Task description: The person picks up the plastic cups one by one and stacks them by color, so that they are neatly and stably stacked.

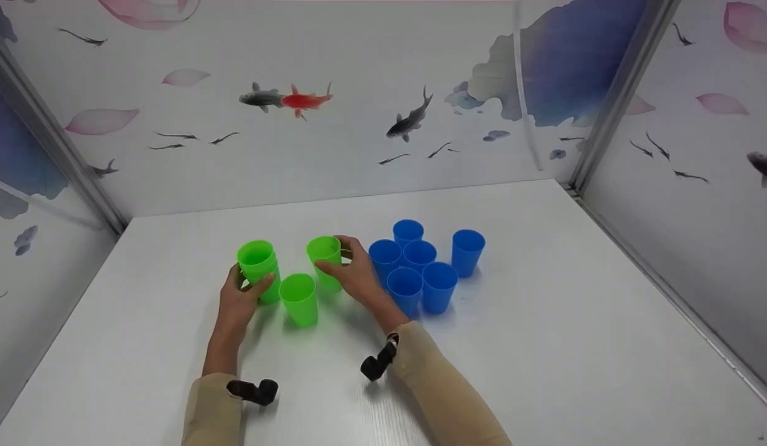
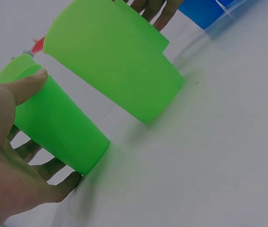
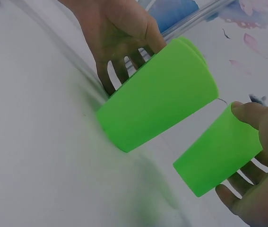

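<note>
A stack of nested green cups [image 1: 268, 291] is gripped by my left hand [image 1: 233, 310], thumb on the near side and fingers around the far side. In the left wrist view, the thumb lies near the upper rim of these cups [image 2: 70, 127]. My right hand [image 1: 360, 279] holds a single green cup [image 1: 324, 251] between thumb and fingers. Seen from the right wrist, that cup [image 3: 219, 156] tilts in the picture, with fingers curled behind it. Another green cup [image 1: 299, 302] stands upright between the hands, nearer to me and touched by neither.
Several blue cups [image 1: 439, 286] stand upright in a cluster right of my right hand, with one blue cup [image 1: 468, 253] slightly apart on the right. All are on a white table [image 1: 563, 322]. Patterned wall panels [image 1: 352, 161] enclose its back and sides.
</note>
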### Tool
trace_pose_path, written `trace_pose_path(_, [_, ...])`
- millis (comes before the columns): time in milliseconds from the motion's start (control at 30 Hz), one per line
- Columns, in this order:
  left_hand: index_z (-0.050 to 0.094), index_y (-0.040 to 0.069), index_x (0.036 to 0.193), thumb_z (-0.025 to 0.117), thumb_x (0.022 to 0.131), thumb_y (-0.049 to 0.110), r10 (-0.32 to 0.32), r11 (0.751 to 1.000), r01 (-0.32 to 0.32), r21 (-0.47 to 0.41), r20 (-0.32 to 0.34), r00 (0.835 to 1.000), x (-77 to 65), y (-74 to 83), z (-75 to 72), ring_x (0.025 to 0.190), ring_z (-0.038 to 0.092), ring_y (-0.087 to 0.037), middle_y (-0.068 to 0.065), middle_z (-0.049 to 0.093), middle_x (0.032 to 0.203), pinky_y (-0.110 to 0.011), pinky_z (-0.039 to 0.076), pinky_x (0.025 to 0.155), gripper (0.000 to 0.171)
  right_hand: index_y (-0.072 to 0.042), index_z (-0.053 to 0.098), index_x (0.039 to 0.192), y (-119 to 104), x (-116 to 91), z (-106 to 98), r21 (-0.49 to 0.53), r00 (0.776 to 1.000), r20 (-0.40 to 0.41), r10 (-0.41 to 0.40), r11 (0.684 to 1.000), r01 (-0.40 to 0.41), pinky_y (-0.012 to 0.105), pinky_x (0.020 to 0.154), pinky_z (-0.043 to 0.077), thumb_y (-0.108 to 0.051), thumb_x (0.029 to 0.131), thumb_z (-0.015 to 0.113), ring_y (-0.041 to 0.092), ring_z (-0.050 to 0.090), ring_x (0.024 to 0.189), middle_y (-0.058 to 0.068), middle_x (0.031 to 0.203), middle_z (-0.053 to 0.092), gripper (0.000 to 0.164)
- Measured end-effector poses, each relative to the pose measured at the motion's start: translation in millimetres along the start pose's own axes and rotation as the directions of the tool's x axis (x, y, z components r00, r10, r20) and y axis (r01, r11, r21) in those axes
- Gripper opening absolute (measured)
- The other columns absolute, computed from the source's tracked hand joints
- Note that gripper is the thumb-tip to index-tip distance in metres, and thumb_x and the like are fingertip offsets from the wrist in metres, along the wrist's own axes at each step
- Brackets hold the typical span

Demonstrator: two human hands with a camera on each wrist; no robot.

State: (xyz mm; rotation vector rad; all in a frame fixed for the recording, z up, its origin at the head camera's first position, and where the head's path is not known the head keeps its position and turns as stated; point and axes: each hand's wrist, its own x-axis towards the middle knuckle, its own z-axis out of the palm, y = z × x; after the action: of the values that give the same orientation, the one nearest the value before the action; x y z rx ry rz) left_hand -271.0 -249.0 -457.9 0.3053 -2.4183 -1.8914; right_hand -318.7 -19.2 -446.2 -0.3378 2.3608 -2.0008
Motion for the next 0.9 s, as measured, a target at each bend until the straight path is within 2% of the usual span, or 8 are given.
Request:
trace_pose_path(200, [0.012,0.012,0.161,0.068,0.096,0.037,0.009,1.000,-0.009,0.002,-0.008,1.000,-0.5,-2.0,0.6,0.152,0.024,-0.042,-0.019,0.020,0.167,-0.051,0.027,0.124,0.089,-0.010,0.046,0.143,-11.2,-3.6,1.0,0.012,0.999,-0.029,-0.031,0.999,0.031,0.042,0.111,0.046,-0.032,0.089,0.077,0.027,0.051,0.134,0.010,0.142,0.055,0.066])
trace_pose_path(433, [0.009,0.012,0.162,0.067,0.096,0.037,-0.011,1.000,0.011,0.002,0.002,1.000,0.0,1.2,0.5,0.152,0.024,-0.043,-0.018,0.016,0.168,-0.051,0.028,0.124,0.092,-0.014,0.043,0.145,-29.2,-7.3,-1.4,0.022,0.998,-0.066,-0.013,1.000,0.015,0.039,0.111,0.048,-0.036,0.089,0.077,0.025,0.050,0.136,0.007,0.146,0.052,0.069])
trace_pose_path(567, [0.009,0.014,0.162,0.067,0.096,0.038,-0.009,1.000,0.009,-0.002,0.004,1.000,0.3,2.0,0.0,0.153,0.023,-0.042,-0.018,0.016,0.168,-0.051,0.028,0.124,0.091,-0.015,0.043,0.144,-38.7,-5.8,0.4,0.021,0.996,-0.080,-0.032,0.999,0.034,0.038,0.110,0.049,-0.036,0.089,0.076,0.024,0.052,0.134,0.006,0.145,0.053,0.068])
trace_pose_path(733, [0.009,0.015,0.162,0.067,0.096,0.039,-0.011,1.000,0.011,-0.004,0.003,1.000,-0.2,2.8,0.1,0.153,0.022,-0.041,-0.017,0.015,0.168,-0.051,0.027,0.124,0.091,-0.016,0.043,0.143,-54.1,-2.6,4.0,0.010,0.996,-0.068,-0.066,0.998,0.067,0.037,0.107,0.051,-0.036,0.089,0.077,0.022,0.054,0.131,0.005,0.142,0.054,0.067])
trace_pose_path(900, [0.008,0.017,0.162,0.066,0.096,0.041,-0.019,1.000,0.019,0.006,0.010,1.000,-2.4,3.7,0.3,0.154,0.021,-0.041,-0.016,0.015,0.169,-0.051,0.027,0.125,0.092,-0.016,0.042,0.143,-68.7,1.8,9.6,-0.002,0.995,-0.021,-0.102,0.995,0.102,0.034,0.103,0.053,-0.035,0.089,0.077,0.020,0.055,0.129,0.005,0.140,0.054,0.067])
